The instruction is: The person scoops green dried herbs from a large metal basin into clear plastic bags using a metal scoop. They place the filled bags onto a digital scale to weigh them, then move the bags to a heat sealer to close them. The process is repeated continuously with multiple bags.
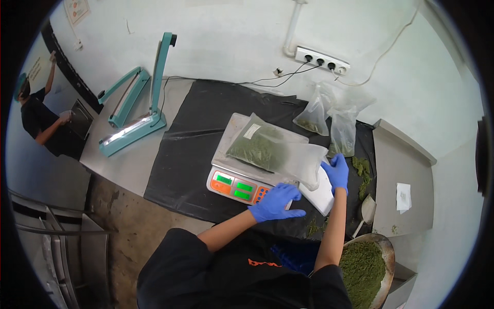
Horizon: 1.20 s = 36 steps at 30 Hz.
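Observation:
A clear plastic bag [257,147] with green chopped leaves and a white label lies flat on the pan of an electronic scale [234,186]. Its unfilled end hangs past the pan's right side. My left hand [276,202], in a blue glove, is over the scale's front right corner, thumb and fingers apart, with nothing seen in it. My right hand [337,172], also gloved, is just right of the bag's open end. Its fingers are spread beside a white flat sheet or board [320,194]; whether they touch it is unclear.
Two part-filled clear bags [315,110] [343,131] stand at the back right. A metal scoop [367,210] and loose leaves lie near a large basin [389,252] of greens. Teal sealers [135,135] stand left on the black-covered table [177,154]. Another person [43,121] is far left.

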Motion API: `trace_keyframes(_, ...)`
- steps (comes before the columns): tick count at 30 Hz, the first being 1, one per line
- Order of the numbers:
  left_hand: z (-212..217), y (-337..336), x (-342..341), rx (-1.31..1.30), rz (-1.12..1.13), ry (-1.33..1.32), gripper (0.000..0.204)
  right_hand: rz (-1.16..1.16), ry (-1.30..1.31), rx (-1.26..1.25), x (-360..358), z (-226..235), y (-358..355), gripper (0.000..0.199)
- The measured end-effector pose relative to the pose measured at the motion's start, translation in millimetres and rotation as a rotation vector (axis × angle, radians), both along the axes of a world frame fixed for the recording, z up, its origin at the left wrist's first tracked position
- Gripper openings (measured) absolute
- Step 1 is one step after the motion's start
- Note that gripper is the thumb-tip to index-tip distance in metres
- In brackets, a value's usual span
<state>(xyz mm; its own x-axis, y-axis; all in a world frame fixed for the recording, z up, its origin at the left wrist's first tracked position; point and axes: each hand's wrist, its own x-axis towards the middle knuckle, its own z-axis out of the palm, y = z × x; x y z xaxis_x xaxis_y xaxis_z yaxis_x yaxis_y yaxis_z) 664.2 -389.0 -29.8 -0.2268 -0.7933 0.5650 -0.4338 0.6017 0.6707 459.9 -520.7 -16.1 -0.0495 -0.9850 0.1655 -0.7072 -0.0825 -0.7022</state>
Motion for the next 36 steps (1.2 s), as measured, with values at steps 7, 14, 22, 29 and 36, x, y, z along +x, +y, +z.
trace_keyframes(7, 28.0, -36.2, 175.0, -0.212, 0.676, 0.417, 0.019, -0.012, -0.649, 0.137, -50.9, -29.0, 46.2, 0.018)
trace_keyframes(14, 24.4, -158.4, 168.4, 0.082, 0.355, -0.178, 0.034, -0.046, -0.7, 0.57, -2.2, 1.4, 18.8, 0.048)
trace_keyframes(22, -32.6, -166.6, 126.1, 0.108, 0.25, -0.413, 0.03, 0.175, -0.768, 0.444, 35.4, 4.3, 32.3, 0.023)
trace_keyframes(29, -35.1, -153.9, 140.3, 0.04, 0.225, -0.298, 0.03, 0.275, -1.083, 0.546, 28.7, 1.4, 23.7, 0.033)
trace_keyframes(36, 20.3, -85.0, 208.1, 0.104, 0.473, 0.449, 0.038, 0.017, -1.292, 0.223, -53.3, -37.2, 43.3, 0.027)
